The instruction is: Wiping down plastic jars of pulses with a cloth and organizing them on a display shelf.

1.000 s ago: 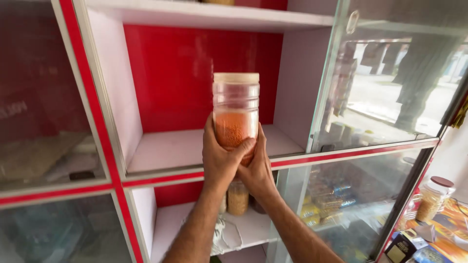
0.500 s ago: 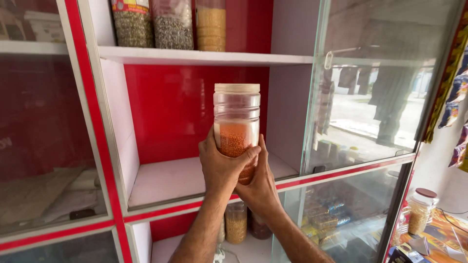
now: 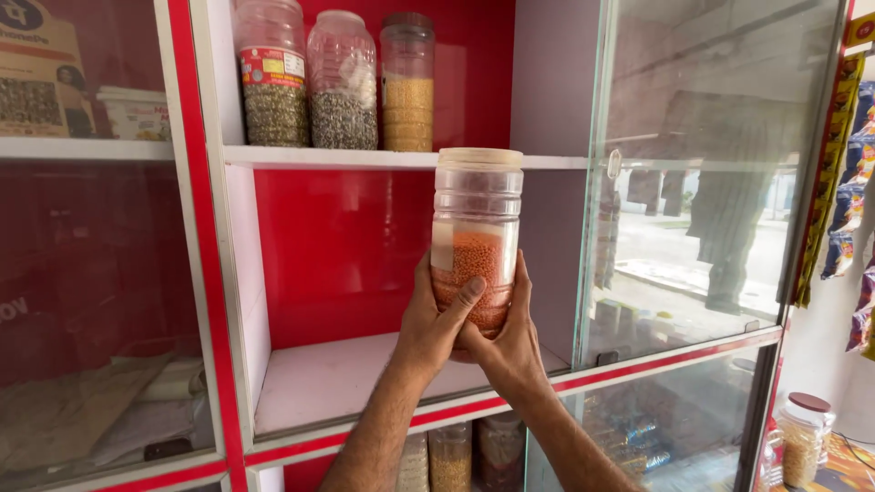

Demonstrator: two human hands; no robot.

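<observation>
hands cup a clear plastic jar of orange lentils (image 3: 476, 239) upright before the red-backed middle shelf (image 3: 337, 378): left hand (image 3: 428, 319) and right hand (image 3: 510, 342) both have fingers wrapped around its lower half. three grain jars (image 3: 342, 82) stand on the shelf above.

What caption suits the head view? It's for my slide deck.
Both hands, left and right, hold a clear jar of orange lentils before an open red shelf.
</observation>
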